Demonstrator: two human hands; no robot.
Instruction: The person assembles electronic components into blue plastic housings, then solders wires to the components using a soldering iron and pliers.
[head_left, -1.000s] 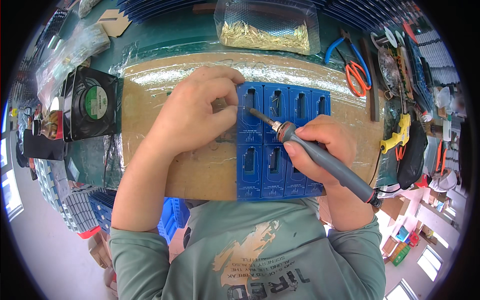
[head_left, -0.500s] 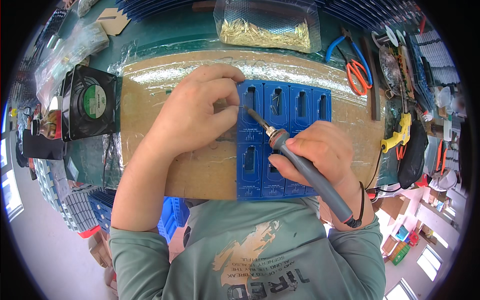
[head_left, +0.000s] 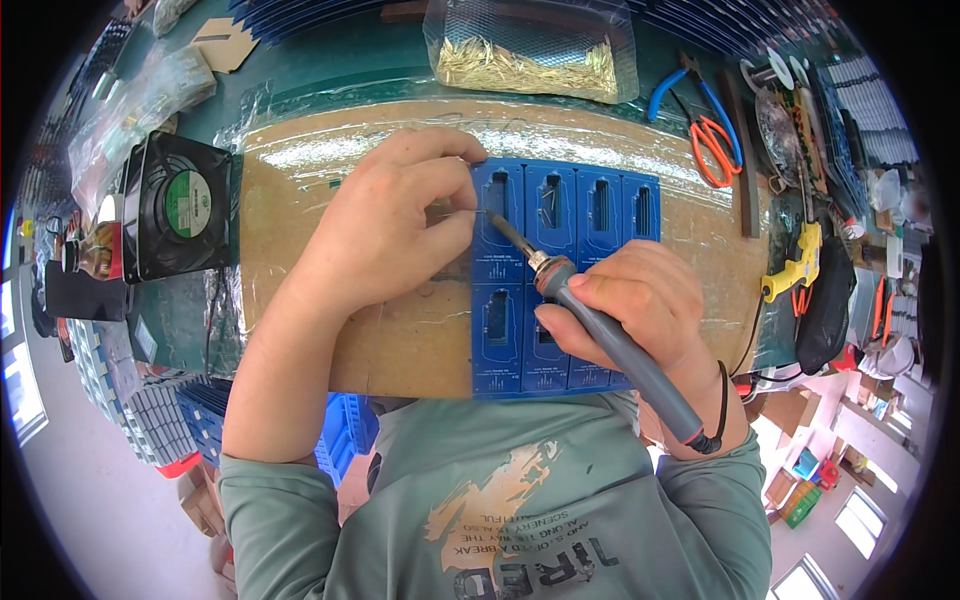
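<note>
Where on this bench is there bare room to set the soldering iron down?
The brown work board is bare between the black fan and the left hand, and again right of the blue circuit panel. The right edge, around the orange-handled cutters and yellow tool, is crowded.

Bare brown taped board left of my left hand gives free passage. Black square cooling fan blocks the bench's left edge; clear bag of brass pins blocks ahead; orange-handled scissors and yellow glue gun crowd the right.
</note>
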